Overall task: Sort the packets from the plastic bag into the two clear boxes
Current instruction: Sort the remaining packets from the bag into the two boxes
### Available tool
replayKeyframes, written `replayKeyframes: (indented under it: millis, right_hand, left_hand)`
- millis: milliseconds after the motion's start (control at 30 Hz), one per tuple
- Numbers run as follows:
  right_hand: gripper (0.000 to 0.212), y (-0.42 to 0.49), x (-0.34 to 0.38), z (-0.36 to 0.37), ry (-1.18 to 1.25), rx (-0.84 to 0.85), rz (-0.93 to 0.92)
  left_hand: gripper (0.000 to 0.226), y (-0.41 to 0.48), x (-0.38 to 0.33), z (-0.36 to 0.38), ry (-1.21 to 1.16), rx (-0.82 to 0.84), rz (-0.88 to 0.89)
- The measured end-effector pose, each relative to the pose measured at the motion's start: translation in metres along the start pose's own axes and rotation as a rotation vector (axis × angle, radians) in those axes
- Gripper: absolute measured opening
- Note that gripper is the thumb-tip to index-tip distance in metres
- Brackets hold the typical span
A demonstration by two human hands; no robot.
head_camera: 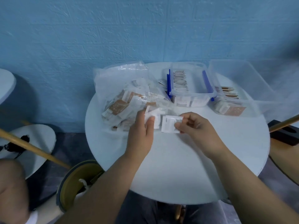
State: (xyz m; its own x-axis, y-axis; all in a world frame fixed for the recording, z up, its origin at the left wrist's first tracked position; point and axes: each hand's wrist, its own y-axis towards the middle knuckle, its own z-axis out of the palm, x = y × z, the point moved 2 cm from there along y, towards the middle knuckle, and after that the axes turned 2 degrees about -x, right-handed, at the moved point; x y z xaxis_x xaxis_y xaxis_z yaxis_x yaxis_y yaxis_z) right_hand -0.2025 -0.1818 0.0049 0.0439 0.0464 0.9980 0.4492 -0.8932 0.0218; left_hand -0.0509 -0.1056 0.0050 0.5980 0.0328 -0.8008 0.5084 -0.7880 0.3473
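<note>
view from a head-worn camera, looking down at a round white tabletop (178, 167) set against a blue textured wall (80, 38). a person's two bare forearms reach in from the bottom edge. the left hand (144, 128) is at the open mouth of a crumpled plastic bag (116, 78), which lies on the left rear part of the tabletop; its grip is closed, thumb on top, round a small bunch of white packets (156, 118). the right hand (194, 125), just beside it, has its grip pinched on a single white packet (169, 125), thumb and fingers at the packet's right edge, over the tabletop; whether this packet touches the bunch in the left hand cannot be told. the bag holds a heap of brown-and-white packets (119, 105). behind the hands, at the rear centre, stands a clear box with blue latches (194, 95), with a row of packets standing on edge (180, 81) inside. just to its right is a second clear box (258, 88), larger, with brown-fronted packets (229, 107) at its near left end. off the tabletop to the left are a long wooden stick (34, 148), a white round surface (40, 136) and an olive-rimmed seat (76, 178)
</note>
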Motion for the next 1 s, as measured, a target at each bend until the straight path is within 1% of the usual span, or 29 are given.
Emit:
replayKeyframes:
  millis: [67,133,200,267,333,367,433,500,567,633,700,833,900,1000]
  right_hand:
    - [0.009,-0.005,-0.002,-0.006,0.011,-0.032,-0.017]
    - [0.015,-0.008,-0.003,-0.014,0.001,-0.087,-0.040]
    - [0.019,-0.011,-0.008,-0.022,-0.006,-0.149,-0.039]
    - [0.024,-0.015,-0.014,-0.025,-0.007,-0.170,-0.045]
    - [0.034,-0.017,-0.017,-0.026,-0.083,-0.161,-0.092]
    - [0.039,-0.017,-0.017,-0.025,-0.141,-0.150,-0.123]
    - [0.043,-0.017,-0.017,-0.026,-0.230,-0.131,-0.177]
    - [0.043,-0.017,-0.019,-0.027,-0.266,-0.129,-0.225]
    - [0.041,-0.019,-0.020,-0.028,-0.358,-0.158,-0.322]
    - [0.035,-0.020,-0.020,-0.028,-0.516,-0.178,-0.484]
    - [0.034,-0.020,-0.019,-0.028,-0.593,-0.158,-0.565]
    - [0.042,-0.018,-0.022,-0.022,-0.654,-0.070,-0.522]
    - [0.048,-0.017,-0.028,-0.018,-0.705,-0.027,-0.527]
    - [0.052,-0.014,-0.034,-0.017,-0.762,-0.019,-0.533]
  left_hand:
    - [0.033,-0.006,-0.011,0.017,-0.077,0.052,-0.026]
    - [0.027,-0.013,-0.020,0.034,-0.201,0.121,-0.114]
    - [0.025,-0.020,-0.022,0.045,-0.266,0.171,-0.148]
    - [0.026,-0.024,-0.022,0.049,-0.235,0.223,-0.110]
    - [0.027,-0.024,-0.021,0.051,-0.195,0.277,-0.075]
    - [0.027,-0.022,-0.019,0.051,-0.182,0.289,-0.064]
    - [0.030,-0.020,-0.017,0.051,-0.153,0.265,-0.013]
    - [0.042,-0.019,-0.016,0.049,-0.104,0.204,0.073]
    - [0.048,-0.021,-0.014,0.049,-0.071,0.187,0.103]
    - [0.041,-0.023,-0.014,0.049,-0.074,0.197,0.078]
    - [0.040,-0.026,-0.015,0.049,-0.050,0.204,0.081]
    - [0.044,-0.027,-0.016,0.049,0.036,0.176,0.154]
    - [0.043,-0.026,-0.016,0.051,0.092,0.200,0.189]
    - [0.048,-0.025,-0.016,0.054,0.207,0.247,0.219]
